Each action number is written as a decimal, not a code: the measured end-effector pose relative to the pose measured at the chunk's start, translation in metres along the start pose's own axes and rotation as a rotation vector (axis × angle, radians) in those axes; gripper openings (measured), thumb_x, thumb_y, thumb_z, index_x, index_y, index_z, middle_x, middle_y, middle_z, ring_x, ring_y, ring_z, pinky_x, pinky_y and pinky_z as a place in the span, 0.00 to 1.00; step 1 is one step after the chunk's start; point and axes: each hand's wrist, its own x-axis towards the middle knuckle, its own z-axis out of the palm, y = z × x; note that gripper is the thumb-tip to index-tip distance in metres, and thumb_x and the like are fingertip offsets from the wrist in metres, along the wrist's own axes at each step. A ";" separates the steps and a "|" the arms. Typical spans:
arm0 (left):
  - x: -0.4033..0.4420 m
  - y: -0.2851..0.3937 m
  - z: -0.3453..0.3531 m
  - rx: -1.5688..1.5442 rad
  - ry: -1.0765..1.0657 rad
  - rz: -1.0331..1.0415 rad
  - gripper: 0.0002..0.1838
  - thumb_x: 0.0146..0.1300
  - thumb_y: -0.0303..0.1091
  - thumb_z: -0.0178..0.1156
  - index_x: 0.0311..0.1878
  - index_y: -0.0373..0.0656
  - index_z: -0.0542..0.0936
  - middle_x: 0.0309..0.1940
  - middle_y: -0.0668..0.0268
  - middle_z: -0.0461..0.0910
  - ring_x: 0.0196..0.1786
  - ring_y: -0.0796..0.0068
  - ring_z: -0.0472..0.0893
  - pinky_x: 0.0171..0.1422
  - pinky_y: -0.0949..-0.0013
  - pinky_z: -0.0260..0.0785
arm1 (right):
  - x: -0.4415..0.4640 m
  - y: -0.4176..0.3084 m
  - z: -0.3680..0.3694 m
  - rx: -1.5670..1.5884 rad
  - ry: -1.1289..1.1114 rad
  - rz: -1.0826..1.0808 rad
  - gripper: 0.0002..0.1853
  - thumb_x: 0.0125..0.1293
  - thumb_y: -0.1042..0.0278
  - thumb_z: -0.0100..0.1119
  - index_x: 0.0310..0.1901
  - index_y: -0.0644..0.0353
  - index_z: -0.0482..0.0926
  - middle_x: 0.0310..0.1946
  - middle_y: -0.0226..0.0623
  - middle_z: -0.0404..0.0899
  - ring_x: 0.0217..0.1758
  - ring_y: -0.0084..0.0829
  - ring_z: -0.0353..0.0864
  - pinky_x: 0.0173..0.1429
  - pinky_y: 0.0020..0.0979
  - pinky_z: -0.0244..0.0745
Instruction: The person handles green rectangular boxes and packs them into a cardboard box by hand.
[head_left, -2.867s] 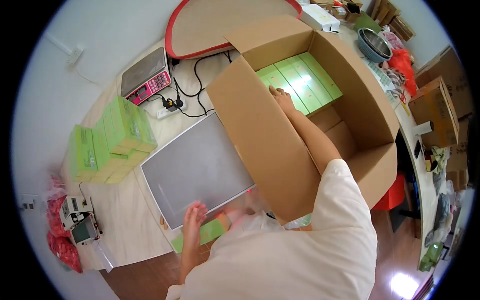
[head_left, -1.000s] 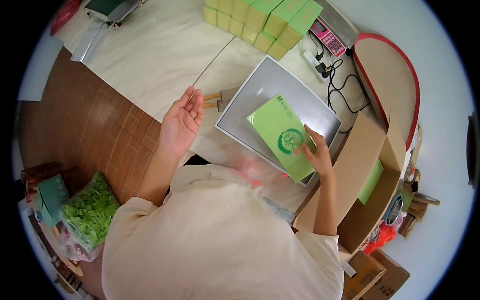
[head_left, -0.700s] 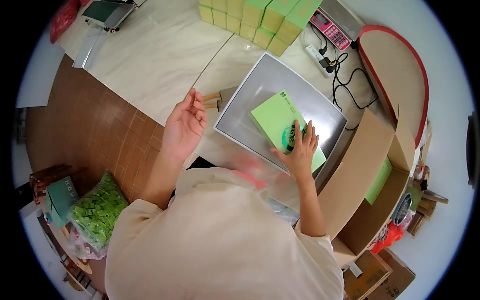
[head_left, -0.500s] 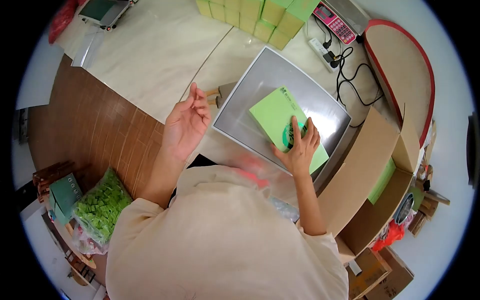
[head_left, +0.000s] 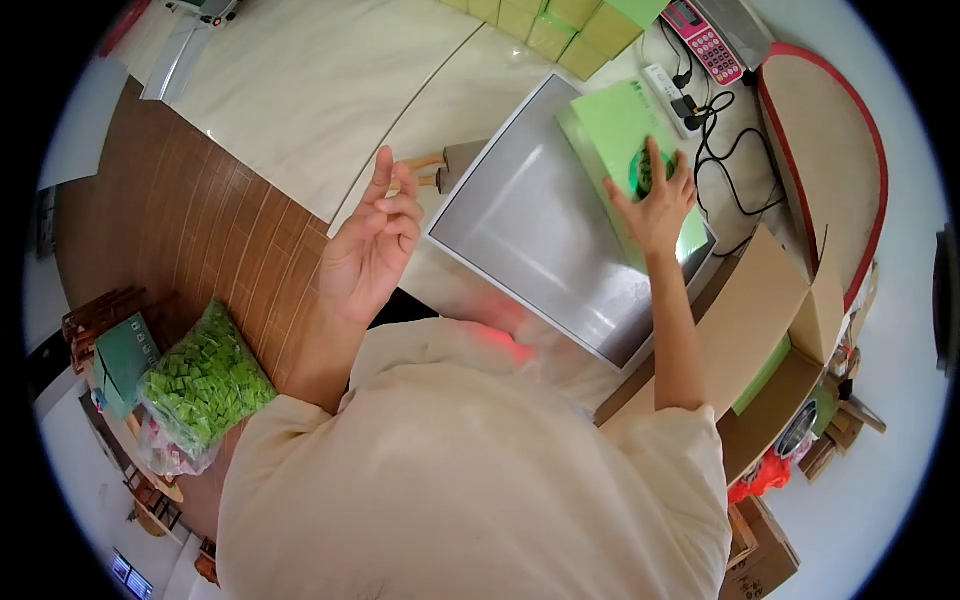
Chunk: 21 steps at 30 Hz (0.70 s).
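My right hand (head_left: 657, 205) spans a flat light-green box (head_left: 603, 128) from above, thumb by its left edge and fingers over a dark round emblem. The box is tilted above the right part of a shiny metal platform (head_left: 520, 220); whether it still touches the metal I cannot tell. My left hand (head_left: 368, 240) is raised to the left of the platform, palm partly up, index finger stretched and the others loosely curled, with nothing in it.
Stacked green boxes (head_left: 555, 38) stand at the back, near a pink keypad unit (head_left: 712, 55) and a power strip (head_left: 672, 98) with black cables. An opened cardboard carton (head_left: 735, 330) is at right. A bag of green packets (head_left: 205, 385) lies at lower left.
My right hand has carried the green box up and to the right, baring more of the platform's left side. My left index finger has straightened. The whole view has shifted slightly.
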 end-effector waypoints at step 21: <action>-0.050 0.017 -0.026 0.538 0.325 0.043 0.15 0.63 0.22 0.52 0.53 0.43 0.71 0.40 0.69 0.73 0.38 0.81 0.73 0.42 0.77 0.66 | -0.096 -0.059 -0.033 0.000 -0.081 0.013 0.49 0.33 0.47 0.71 0.65 0.38 0.66 0.59 0.55 0.58 0.59 0.54 0.59 0.64 0.51 0.53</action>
